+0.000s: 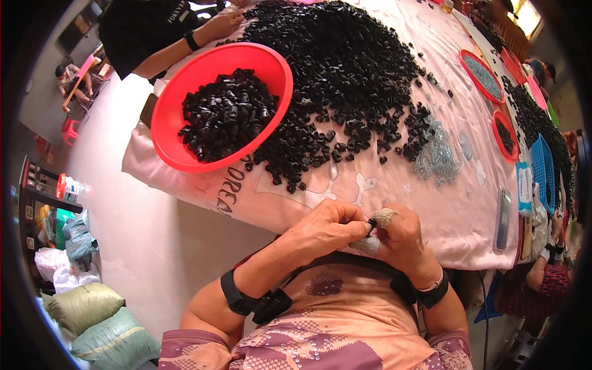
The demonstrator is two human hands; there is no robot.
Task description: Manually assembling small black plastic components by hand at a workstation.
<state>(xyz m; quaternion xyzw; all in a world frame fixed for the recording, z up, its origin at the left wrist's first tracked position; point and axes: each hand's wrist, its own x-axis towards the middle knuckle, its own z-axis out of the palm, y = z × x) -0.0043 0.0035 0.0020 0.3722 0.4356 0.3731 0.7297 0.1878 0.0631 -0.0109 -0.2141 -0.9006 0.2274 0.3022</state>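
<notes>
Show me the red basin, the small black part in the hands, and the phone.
red basin (179, 108): head view, bare left inner wall.
small black part (372, 222): head view, its visible top between the fingertips.
phone (503, 217): head view, middle of its face.

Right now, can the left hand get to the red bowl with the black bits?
Probably yes. The left hand is busy pinching a small black part with the right hand, but nothing stands between it and the red bowl.
</notes>
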